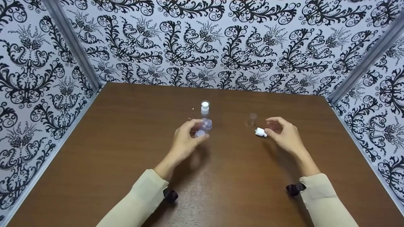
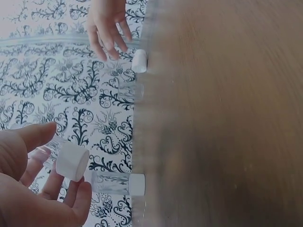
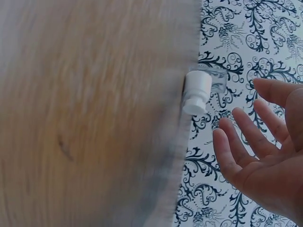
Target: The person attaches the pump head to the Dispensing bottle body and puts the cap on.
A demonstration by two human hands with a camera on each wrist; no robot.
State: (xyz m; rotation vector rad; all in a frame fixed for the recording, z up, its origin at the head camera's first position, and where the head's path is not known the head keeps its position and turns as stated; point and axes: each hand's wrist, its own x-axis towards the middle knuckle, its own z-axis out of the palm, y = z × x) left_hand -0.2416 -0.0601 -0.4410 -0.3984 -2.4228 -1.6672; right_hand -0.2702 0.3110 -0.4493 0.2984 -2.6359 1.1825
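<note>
My left hand (image 1: 186,134) holds a small clear container (image 1: 206,124) between thumb and fingers, above the table. In the left wrist view its white end (image 2: 72,161) faces down toward the tabletop. Just beyond that hand stands a small clear and white bottle (image 1: 205,108). My right hand (image 1: 285,134) is spread, with nothing held, beside a small white bottle-shaped piece (image 1: 260,132). In the right wrist view a gap separates the fingers from this white piece (image 3: 197,91). Behind it stands a clear, cup-like piece (image 1: 252,119), partly hidden in the right wrist view.
The brown wooden table (image 1: 126,126) is bounded by black-and-white patterned panels (image 1: 205,44) at the back and both sides. A tiny white speck (image 1: 193,108) lies left of the standing bottle. Dark straps sit at both wrists.
</note>
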